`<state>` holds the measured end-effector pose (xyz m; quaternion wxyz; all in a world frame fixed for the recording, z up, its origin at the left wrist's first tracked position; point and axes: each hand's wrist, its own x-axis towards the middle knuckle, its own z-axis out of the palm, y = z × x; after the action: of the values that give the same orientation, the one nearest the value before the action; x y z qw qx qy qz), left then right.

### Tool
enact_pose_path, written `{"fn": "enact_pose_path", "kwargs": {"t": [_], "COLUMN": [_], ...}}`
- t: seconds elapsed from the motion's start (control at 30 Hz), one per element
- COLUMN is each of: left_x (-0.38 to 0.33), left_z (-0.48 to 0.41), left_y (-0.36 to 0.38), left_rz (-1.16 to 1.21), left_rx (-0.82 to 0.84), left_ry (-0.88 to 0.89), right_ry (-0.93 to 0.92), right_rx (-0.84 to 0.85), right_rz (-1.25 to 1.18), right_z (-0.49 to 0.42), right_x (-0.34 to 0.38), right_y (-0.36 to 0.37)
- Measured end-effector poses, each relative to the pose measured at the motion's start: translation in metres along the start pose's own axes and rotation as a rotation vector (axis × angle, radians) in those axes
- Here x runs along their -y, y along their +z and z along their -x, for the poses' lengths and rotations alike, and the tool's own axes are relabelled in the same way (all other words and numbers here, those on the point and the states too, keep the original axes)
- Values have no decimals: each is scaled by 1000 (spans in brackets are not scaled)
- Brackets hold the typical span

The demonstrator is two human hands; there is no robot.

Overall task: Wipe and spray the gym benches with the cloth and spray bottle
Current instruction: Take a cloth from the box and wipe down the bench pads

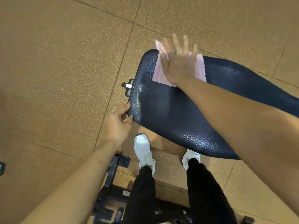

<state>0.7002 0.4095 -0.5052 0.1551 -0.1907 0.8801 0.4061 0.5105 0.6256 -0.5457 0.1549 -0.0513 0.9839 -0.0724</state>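
On the bench [169, 110], right hand [178, 62] presses striped cloth [157, 75].

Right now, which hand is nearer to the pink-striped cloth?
Right. The right hand lies flat on the cloth, pressing it onto the bench pad near its far edge. The left hand grips the pad's near corner, apart from the cloth.

the floor [64, 62] is laid in large square tiles of tan, speckled material, divided by thin dark seams [122, 62] that run diagonally across the view. a warm, yellowish light is cast over it. a black metal frame [113, 168] is seen on the tiles at the lower edge. a small dark object [2, 167] is cut off at the left border and cannot be identified.
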Motion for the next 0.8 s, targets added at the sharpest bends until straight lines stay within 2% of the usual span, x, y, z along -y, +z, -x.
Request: {"fn": "enact_pose_path", "kwargs": {"t": [0.1,0.3,0.43,0.53,0.67,0.73,0.8], "left_x": [-1,-4,-3,-10,-27,-30,-30], "left_z": [2,14,35,46,50,49,48], "left_y": [1,3,14,19,17,16,15], "left_rz": [73,423,575,684,759,776,772], "left_rx": [-19,-43,-31,-6,16,0,-16], "left_ry": [-75,-402,-608,-677,-681,-721,-759], "right_ry": [-102,-417,-622,-808,-1007,-1034,-944], "right_rx": [9,78,104,126,143,152,154], "right_rz": [23,136,176,215,213,233,228], "right_z": [9,68,106,122,107,90,68], "right_x": [13,60,70,65,51,47,44], "right_y": [3,29,42,50,47,38,24]}}
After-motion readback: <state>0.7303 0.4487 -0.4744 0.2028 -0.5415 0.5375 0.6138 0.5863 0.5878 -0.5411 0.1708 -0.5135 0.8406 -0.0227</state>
